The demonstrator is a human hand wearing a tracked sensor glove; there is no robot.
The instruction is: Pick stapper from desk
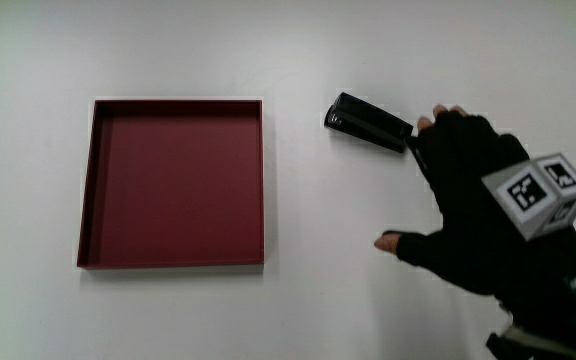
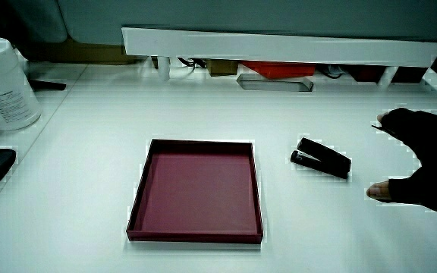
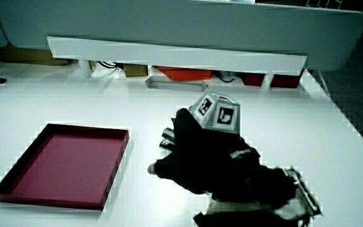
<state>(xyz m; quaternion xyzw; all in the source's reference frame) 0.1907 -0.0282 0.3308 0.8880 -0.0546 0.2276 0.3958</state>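
A black stapler (image 1: 368,122) is seen lying flat on the white worktop (image 1: 368,280), beside a shallow dark-red tray (image 1: 88,180) and clear of it. The gloved hand (image 1: 468,190) is held just beside the stapler's end, away from the tray, its fingers (image 1: 455,122) spread and thumb apart, with nothing grasped. A patterned cube (image 1: 538,192) is carried on its back.

Shallow red tray (image 1: 173,256) on white table (image 1: 298,300); white tub (image 2: 2,87) at table's edge.

Black-gloved hand (image 1: 478,200), patterned cube (image 1: 536,193)
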